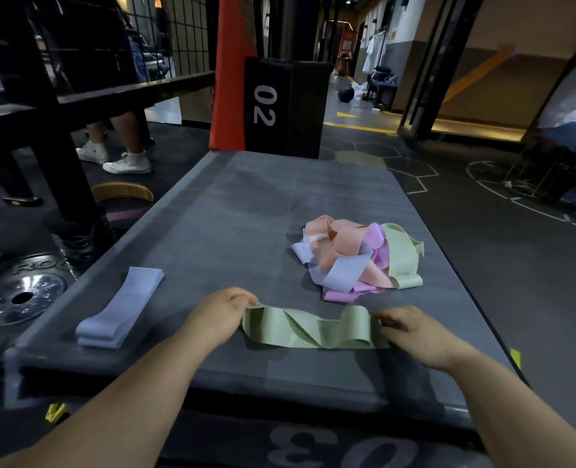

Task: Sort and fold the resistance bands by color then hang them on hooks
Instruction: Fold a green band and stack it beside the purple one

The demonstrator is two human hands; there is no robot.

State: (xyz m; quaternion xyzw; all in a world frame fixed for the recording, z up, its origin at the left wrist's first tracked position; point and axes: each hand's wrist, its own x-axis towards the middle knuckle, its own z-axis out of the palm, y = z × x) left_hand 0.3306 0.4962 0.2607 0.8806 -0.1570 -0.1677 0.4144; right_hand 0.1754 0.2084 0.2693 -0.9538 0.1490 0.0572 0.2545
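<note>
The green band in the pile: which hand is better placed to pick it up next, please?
Probably the right hand: the piled green band lies just beyond it, while the left hand pinches the loose green band farther away.

Left hand (219, 315), right hand (411, 332): fingers curled.

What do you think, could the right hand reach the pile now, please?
Probably yes: the pile lies just beyond the right hand with nothing between, though that hand is pinching the green band.
</note>
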